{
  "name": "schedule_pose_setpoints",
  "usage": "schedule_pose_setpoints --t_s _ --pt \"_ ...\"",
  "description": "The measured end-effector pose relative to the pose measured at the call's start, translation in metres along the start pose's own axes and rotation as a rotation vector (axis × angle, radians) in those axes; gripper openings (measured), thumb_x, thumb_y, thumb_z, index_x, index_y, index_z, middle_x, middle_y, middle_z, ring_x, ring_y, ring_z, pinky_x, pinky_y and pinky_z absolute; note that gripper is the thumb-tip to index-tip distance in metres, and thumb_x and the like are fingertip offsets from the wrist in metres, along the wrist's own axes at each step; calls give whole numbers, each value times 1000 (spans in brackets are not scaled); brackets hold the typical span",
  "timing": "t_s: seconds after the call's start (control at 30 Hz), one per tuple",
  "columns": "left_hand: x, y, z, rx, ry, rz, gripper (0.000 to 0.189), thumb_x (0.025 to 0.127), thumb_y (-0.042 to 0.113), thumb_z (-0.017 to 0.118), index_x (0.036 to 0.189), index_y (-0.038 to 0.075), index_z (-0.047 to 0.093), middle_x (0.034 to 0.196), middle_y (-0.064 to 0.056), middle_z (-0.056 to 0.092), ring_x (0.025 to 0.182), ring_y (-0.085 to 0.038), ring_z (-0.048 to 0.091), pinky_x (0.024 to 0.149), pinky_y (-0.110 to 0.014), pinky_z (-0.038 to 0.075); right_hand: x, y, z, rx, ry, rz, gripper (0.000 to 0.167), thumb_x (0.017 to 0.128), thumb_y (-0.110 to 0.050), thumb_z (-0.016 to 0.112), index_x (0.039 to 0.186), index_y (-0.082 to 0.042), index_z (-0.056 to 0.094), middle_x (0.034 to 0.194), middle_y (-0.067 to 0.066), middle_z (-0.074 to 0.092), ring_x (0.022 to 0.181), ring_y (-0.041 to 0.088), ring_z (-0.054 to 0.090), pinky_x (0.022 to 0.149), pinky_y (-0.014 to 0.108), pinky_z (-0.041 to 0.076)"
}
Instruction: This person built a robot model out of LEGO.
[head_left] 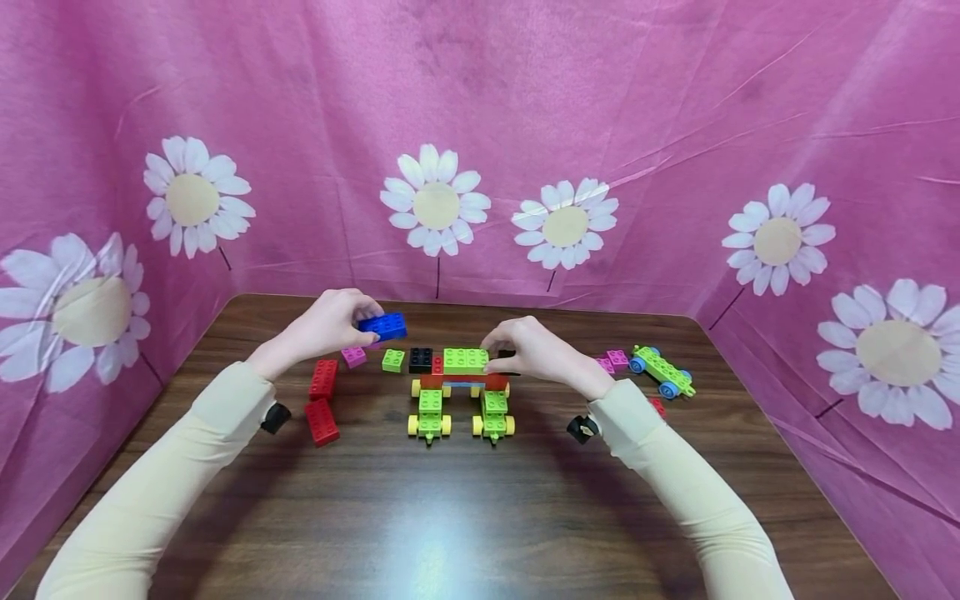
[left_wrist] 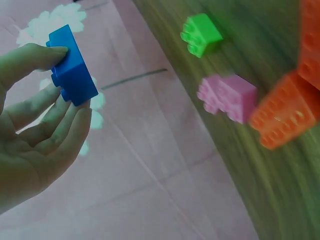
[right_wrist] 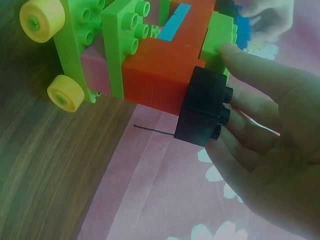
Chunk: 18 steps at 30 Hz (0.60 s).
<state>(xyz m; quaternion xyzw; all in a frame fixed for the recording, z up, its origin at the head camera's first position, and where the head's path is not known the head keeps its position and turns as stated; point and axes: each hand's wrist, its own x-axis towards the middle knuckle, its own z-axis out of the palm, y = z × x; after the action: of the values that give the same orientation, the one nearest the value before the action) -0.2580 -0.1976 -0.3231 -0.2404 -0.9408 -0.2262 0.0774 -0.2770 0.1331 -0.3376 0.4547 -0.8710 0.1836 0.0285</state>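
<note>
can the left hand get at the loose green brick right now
Probably not without letting go first: the left hand holds the blue brick, though nothing visible covers the loose green brick.

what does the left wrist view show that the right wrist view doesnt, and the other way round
Only the left wrist view shows the loose green brick, a loose pink piece and two red bricks.

Only the right wrist view shows the right hand and the wheeled toy beside it, with its yellow wheels and a black brick at its near end.

Both share the left hand holding the blue brick, the wooden table and the flowered pink cloth.
</note>
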Motion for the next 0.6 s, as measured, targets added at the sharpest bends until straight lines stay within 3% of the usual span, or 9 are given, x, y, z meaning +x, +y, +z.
schedule_pose_setpoints --t_s 0.6 --pt "27 43 8 -98 -83 113 30 79 13 78 105 -1 73 101 -15 72 90 -27 70 81 -41 60 -9 6 -6 3 19 19 32 81 -24 82 103 -3 76 99 9 76 89 20 71 81 35 60"
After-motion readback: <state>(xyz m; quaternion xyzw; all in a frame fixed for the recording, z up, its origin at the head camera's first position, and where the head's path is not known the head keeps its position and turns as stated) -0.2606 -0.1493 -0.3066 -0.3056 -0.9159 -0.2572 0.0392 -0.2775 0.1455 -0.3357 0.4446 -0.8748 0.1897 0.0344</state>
